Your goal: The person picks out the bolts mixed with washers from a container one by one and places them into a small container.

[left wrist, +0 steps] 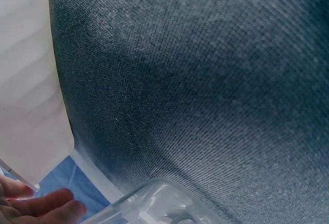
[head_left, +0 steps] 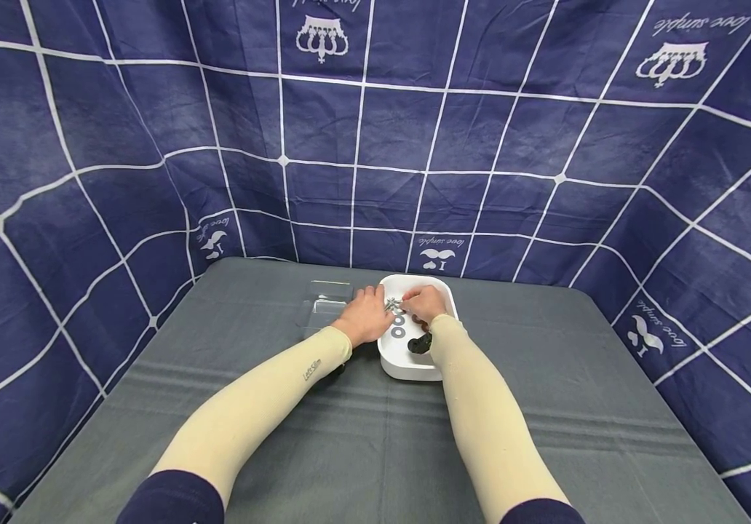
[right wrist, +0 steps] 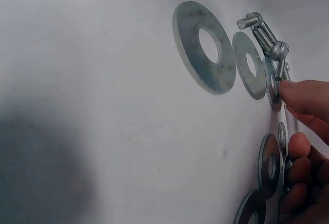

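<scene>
A white tub point(head_left: 410, 372) holds flat grey washers point(right wrist: 204, 47) and small silvery springs point(right wrist: 266, 39). My right hand point(head_left: 424, 300) reaches into it, thumb and forefinger pinching the end of a spring in the right wrist view. Its other fingers curl above more washers point(right wrist: 269, 166). At the tub's left rim is my left hand point(head_left: 364, 314), its thumb over the rim and its fingers along the outside, gripping it. In the left wrist view only some fingertips point(left wrist: 54, 203) show by the tub's corner; the thumb is out of sight there.
A clear plastic box point(head_left: 326, 314) stands just left of the tub, partly behind my left hand. Brownish-red rings point(head_left: 419, 323) lie in the tub beside my right wrist. A grey cloth point(head_left: 323, 451) covers the table, with a blue checked curtain point(head_left: 388, 131) behind and at the sides.
</scene>
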### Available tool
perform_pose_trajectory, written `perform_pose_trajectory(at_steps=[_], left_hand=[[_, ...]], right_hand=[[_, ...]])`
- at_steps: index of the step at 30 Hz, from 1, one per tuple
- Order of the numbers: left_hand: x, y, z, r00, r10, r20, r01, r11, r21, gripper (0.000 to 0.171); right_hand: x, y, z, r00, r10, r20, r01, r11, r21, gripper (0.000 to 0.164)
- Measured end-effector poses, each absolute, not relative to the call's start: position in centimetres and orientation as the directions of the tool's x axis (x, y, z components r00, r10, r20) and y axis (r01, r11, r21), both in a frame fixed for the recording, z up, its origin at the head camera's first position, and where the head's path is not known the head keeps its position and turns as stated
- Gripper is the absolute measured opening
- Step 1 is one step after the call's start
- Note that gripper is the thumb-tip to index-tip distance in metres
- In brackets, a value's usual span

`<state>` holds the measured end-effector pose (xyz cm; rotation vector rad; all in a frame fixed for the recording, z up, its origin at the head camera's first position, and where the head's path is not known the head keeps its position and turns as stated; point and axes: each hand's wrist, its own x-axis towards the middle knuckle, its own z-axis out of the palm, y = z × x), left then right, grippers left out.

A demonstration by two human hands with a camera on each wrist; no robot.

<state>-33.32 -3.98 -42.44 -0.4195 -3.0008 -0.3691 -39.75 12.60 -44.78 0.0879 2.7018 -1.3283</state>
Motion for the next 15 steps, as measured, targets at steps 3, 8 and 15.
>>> perform_pose_trajectory(at_steps=[3,8,15], left_hand=[[-33.32,-3.7,-42.42,-0.962,0.251,0.107,0.269,0.936,0.227,0.069],[-33.36,-3.48,-42.3,-0.962,0.256,0.091,0.27,0.937,0.221,0.071],[-33.59,-3.6,-42.23,-0.957,0.272,0.099,0.285,0.946,0.156,0.071]], right_hand=[[-39.66,12.87,-44.7,-0.992,-0.009,-0.125,0.092,0.628,-0.772,0.014],[-39.7,13.06,-44.78,-0.994,-0.009,-0.112,0.079,0.648,-0.758,0.012],[-39.61,12.77,-44.84,-0.993,-0.003,-0.116,0.089,0.629,-0.772,0.009]])
